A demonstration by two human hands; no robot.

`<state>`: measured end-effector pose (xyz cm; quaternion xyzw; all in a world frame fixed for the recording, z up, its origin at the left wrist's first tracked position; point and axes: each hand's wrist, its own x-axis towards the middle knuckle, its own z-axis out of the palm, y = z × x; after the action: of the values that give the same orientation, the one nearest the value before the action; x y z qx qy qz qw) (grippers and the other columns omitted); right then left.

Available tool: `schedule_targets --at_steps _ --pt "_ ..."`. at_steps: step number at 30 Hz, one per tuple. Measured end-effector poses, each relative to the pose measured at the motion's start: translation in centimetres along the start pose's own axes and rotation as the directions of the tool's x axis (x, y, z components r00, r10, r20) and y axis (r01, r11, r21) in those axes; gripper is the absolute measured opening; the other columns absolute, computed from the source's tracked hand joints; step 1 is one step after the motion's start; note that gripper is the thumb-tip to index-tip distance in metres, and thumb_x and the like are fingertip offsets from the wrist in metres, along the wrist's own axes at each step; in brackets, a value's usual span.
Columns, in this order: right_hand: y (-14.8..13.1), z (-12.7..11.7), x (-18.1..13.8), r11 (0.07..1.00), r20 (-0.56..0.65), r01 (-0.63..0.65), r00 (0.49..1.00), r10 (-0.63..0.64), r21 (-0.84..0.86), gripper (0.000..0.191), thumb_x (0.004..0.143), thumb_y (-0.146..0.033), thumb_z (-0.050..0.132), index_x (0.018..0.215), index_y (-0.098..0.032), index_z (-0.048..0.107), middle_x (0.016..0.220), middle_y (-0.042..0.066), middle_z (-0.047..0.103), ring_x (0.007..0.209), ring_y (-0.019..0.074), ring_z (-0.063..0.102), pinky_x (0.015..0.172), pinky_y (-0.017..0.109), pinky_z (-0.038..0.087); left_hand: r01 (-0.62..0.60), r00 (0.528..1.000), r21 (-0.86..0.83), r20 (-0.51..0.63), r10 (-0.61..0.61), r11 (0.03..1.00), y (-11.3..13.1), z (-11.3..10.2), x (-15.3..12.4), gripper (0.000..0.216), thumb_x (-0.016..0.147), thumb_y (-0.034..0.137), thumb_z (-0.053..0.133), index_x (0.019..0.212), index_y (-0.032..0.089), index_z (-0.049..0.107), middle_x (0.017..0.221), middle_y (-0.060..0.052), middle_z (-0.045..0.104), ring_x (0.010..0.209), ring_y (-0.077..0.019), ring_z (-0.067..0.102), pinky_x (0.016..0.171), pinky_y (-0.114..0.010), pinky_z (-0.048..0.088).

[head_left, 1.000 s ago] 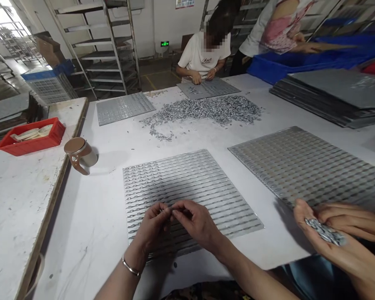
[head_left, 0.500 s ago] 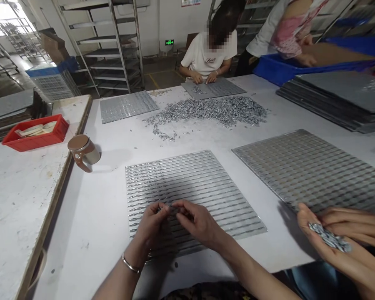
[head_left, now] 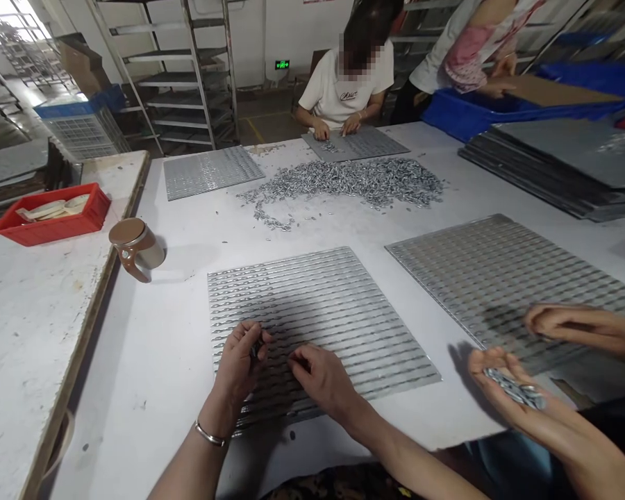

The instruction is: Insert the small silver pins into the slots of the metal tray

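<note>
My left hand (head_left: 239, 361) rests on the near edge of a grey ribbed tray (head_left: 317, 319), its fingers curled round small metal pieces I can barely see. My right hand (head_left: 320, 378) lies just right of it, fingertips pinched and pressed onto the tray's rows. The two hands are a little apart. A big heap of small silvery metal parts (head_left: 354, 182) lies on the white table (head_left: 151, 347) beyond the tray.
A co-worker's hand (head_left: 505, 389) at right cups metal parts beside a second tray (head_left: 500, 271). Another person sits at the far side over a tray (head_left: 354, 144). A brown mug (head_left: 134, 248), red bin (head_left: 52, 215), stacked grey sheets (head_left: 567, 163) and blue crates stand around.
My hands have come apart and dropped toward the tray's near edge. The co-worker's upper hand has lifted away from the cupped one, out over the second tray.
</note>
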<state>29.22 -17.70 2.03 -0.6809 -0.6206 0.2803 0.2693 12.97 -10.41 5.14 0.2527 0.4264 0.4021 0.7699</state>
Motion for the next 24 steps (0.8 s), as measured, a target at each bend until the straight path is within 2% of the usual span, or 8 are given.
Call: schedule_targets --at_steps 4,7,10,12,14,18,21,24 --pt "0.0 0.3 0.5 0.990 0.010 -0.082 0.996 0.083 -0.111 0.008 0.084 -0.013 0.058 0.082 -0.020 0.063 0.078 0.003 0.071 0.073 0.0197 0.066 0.067 0.029 0.045 0.054 0.998 0.037 0.030 -0.056 0.998 -0.5 0.0 0.2 0.048 0.065 0.048 0.090 0.078 0.018 0.055 0.064 0.004 0.060 0.043 -0.0030 0.038 0.036 -0.014 0.022" --pt "0.0 -0.1 0.6 0.992 0.006 -0.120 0.993 0.120 -0.050 0.012 0.081 -0.012 0.060 0.090 -0.019 0.060 0.079 0.003 0.071 0.072 0.0200 0.066 0.066 0.029 0.046 0.065 0.997 0.046 0.032 -0.066 0.997 -0.7 0.0 0.3 0.048 0.060 0.048 0.092 0.078 0.015 0.061 0.057 0.006 0.052 0.044 -0.0032 0.038 0.037 -0.014 0.021" --pt "-0.1 -1.2 0.2 0.987 -0.010 -0.063 0.998 0.065 0.149 0.002 0.087 -0.021 0.059 0.089 -0.021 0.060 0.074 0.001 0.069 0.066 0.0180 0.064 0.061 0.028 0.046 0.098 0.991 0.054 0.091 -0.102 0.994 -0.8 0.1 0.1 0.047 0.059 0.043 0.093 0.084 0.013 0.068 0.064 0.003 0.058 0.047 -0.0032 0.040 0.038 -0.015 0.021" --pt "-0.4 -2.1 -0.3 0.959 -0.068 0.004 0.998 0.017 0.285 0.013 0.093 -0.032 0.057 0.093 -0.021 0.063 0.078 0.002 0.071 0.067 0.0172 0.065 0.061 0.027 0.049 0.145 0.978 0.084 0.138 -0.155 0.986 -1.0 0.1 -0.1 0.047 0.059 0.041 0.094 0.087 0.014 0.068 0.069 0.001 0.063 0.046 -0.0030 0.039 0.038 -0.015 0.021" --pt "-0.9 -2.9 -0.9 0.929 -0.122 0.061 0.992 -0.017 0.364 0.020 0.095 -0.038 0.057 0.100 -0.021 0.066 0.085 0.003 0.073 0.072 0.0172 0.067 0.065 0.028 0.052 0.179 0.962 0.138 0.183 -0.203 0.974 -1.4 0.2 -0.4 0.043 0.062 0.042 0.092 0.085 0.015 0.067 0.061 0.004 0.059 0.043 -0.0036 0.037 0.038 -0.017 0.021" --pt "-1.6 -3.5 -1.4 0.910 -0.164 0.124 0.984 -0.064 0.395 0.018 0.095 -0.036 0.059 0.095 -0.022 0.069 0.083 0.003 0.072 0.072 0.0162 0.066 0.065 0.027 0.052 0.171 0.936 0.221 0.267 -0.229 0.960 -2.2 0.5 -0.8 0.040 0.068 0.047 0.088 0.079 0.016 0.065 0.049 0.007 0.047 0.040 -0.0050 0.033 0.039 -0.019 0.020" --pt "-1.5 -3.6 -1.2 0.919 -0.170 0.152 0.981 -0.095 0.363 0.018 0.096 -0.033 0.057 0.086 -0.022 0.067 0.077 0.002 0.070 0.070 0.0155 0.065 0.064 0.026 0.051 0.158 0.933 0.240 0.282 -0.225 0.958 -2.2 0.9 -1.0 0.041 0.067 0.047 0.088 0.074 0.015 0.063 0.054 0.006 0.051 0.043 -0.0041 0.034 0.041 -0.019 0.021" --pt "-1.2 -3.8 -0.9 0.921 -0.118 0.167 0.984 -0.133 0.351 0.012 0.095 -0.030 0.060 0.093 -0.022 0.068 0.084 0.002 0.072 0.075 0.0157 0.066 0.068 0.027 0.052 0.155 0.936 0.231 0.276 -0.217 0.961 -2.0 1.1 -1.1 0.042 0.066 0.046 0.089 0.073 0.014 0.064 0.062 0.003 0.056 0.046 -0.0034 0.037 0.042 -0.019 0.023"
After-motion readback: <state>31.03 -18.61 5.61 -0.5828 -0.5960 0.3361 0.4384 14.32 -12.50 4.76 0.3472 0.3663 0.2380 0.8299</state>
